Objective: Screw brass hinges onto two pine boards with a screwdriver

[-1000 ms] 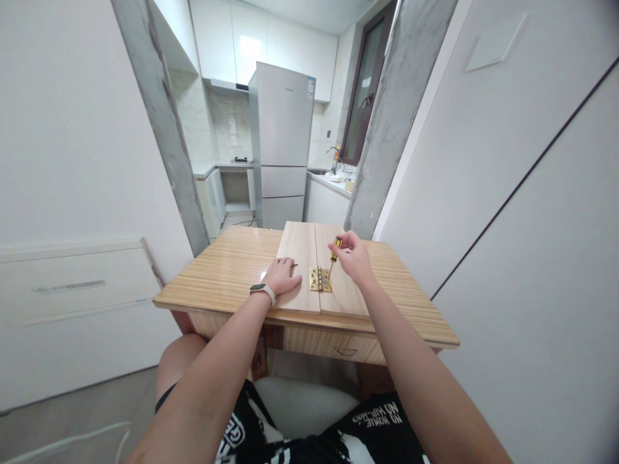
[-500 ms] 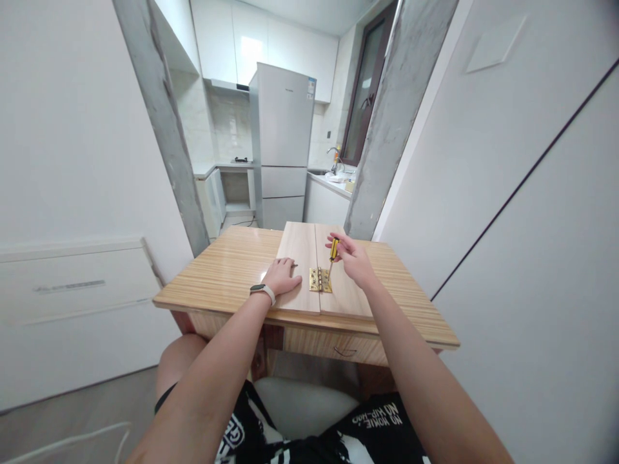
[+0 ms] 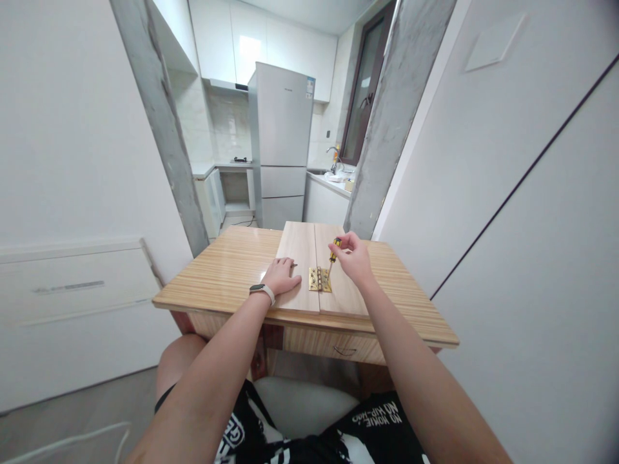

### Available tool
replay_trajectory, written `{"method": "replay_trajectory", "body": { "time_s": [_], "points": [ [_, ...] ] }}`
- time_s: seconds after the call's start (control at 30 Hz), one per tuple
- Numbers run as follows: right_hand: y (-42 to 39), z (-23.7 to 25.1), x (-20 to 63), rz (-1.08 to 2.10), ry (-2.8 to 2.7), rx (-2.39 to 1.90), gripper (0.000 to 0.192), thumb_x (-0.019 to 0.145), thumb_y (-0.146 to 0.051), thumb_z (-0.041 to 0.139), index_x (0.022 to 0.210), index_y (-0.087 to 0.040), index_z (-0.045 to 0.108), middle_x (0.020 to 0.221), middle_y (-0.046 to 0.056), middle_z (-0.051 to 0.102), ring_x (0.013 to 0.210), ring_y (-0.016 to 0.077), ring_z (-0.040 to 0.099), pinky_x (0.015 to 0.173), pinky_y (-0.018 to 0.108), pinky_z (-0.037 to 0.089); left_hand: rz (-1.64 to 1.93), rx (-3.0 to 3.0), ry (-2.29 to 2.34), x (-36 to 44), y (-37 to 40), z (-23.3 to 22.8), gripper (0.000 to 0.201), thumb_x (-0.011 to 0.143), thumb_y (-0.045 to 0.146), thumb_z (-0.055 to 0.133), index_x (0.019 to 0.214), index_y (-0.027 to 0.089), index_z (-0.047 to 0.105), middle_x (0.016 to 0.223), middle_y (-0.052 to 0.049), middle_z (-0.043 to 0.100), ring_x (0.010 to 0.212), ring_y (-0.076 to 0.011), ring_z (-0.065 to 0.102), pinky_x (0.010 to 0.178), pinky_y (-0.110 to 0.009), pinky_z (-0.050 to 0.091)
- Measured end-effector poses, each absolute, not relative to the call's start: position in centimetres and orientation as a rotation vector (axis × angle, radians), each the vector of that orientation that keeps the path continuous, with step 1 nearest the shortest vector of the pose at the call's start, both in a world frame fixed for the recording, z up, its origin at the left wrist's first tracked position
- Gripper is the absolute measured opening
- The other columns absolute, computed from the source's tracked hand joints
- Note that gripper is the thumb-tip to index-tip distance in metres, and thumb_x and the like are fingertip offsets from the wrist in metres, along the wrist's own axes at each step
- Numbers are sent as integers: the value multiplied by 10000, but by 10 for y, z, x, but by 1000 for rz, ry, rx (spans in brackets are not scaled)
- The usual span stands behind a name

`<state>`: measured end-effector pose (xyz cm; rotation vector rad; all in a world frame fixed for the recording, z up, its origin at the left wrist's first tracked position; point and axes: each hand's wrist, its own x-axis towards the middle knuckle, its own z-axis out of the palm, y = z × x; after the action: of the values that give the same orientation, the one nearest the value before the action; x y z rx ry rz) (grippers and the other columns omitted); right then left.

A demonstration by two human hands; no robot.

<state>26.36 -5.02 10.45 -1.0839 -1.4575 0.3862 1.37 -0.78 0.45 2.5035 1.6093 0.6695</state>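
Note:
A brass hinge (image 3: pixel 320 280) lies across the seam between two pale wooden boards, the left board (image 3: pixel 302 241) and the right board (image 3: pixel 345 299). In my right hand (image 3: pixel 354 258) is a screwdriver with a yellow and black handle (image 3: pixel 334 250). Its shaft slants down to the hinge's right leaf; whether the tip sits in a screw is too small to tell. My left hand (image 3: pixel 282 276) rests flat on the left board, fingers stretched out. A small dark piece (image 3: pixel 294 265), perhaps a screw, shows beside its fingertips.
The boards lie on a striped wooden table (image 3: pixel 217 270) with a drawer (image 3: pixel 333 345) at its front. My legs are below the table edge. Beyond it stand a grey refrigerator (image 3: pixel 284 122) and a sink counter (image 3: pixel 329 193). A white wall panel (image 3: pixel 532 225) rises at the right.
The fingers of my right hand have shifted round the screwdriver handle, and the hand sits a little differently. My left hand, the hinge and the boards stay put.

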Motion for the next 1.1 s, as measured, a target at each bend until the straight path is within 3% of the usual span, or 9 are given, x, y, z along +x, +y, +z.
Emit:
{"method": "replay_trajectory", "body": {
  "time_s": [0.13,0.33,0.6,0.77,0.97,1.1],
  "points": [
    [-53,105,260,449,-1433,-1049,445,764,-575,834,946,-239,605,1004,81,737,914,250,719,642,325,597,654,2489,1611,14,-9,6,578,888,507,611,1380,205,581,1470,-120,608,1379,-338,500,1191,-440,367],
    [-55,105,258,714,-1471,-931,514,824,-572,776,1209,-251,661,1097,94,760,1013,275,748,580,296,588,641,2488,1621,14,-9,7,576,890,506,613,1377,200,581,1465,-123,610,1374,-337,501,1191,-440,366],
    [-55,108,260,789,-1556,-854,481,912,-572,671,1271,-254,697,1353,121,689,1091,274,735,597,289,574,659,2497,1612,14,-9,5,580,891,504,616,1379,192,579,1460,-129,608,1368,-336,502,1190,-435,362],
    [-56,110,259,806,-1538,-897,486,893,-581,692,1244,-245,701,1172,112,768,1061,274,742,626,312,588,651,2483,1626,14,-9,5,582,892,509,616,1389,209,574,1471,-121,604,1378,-338,500,1190,-435,365],
    [-52,108,260,620,-1485,-974,418,813,-533,792,1090,-227,722,962,79,779,902,251,745,782,400,617,651,2490,1614,14,-8,5,593,889,518,614,1385,195,573,1465,-131,604,1375,-339,500,1192,-437,365],
    [-51,107,260,456,-1467,-1055,384,769,-530,833,954,-229,684,879,47,721,817,224,699,685,349,596,647,2474,1620,15,-8,6,592,889,522,614,1389,206,571,1474,-128,597,1384,-342,495,1191,-442,367]
  ]
}}
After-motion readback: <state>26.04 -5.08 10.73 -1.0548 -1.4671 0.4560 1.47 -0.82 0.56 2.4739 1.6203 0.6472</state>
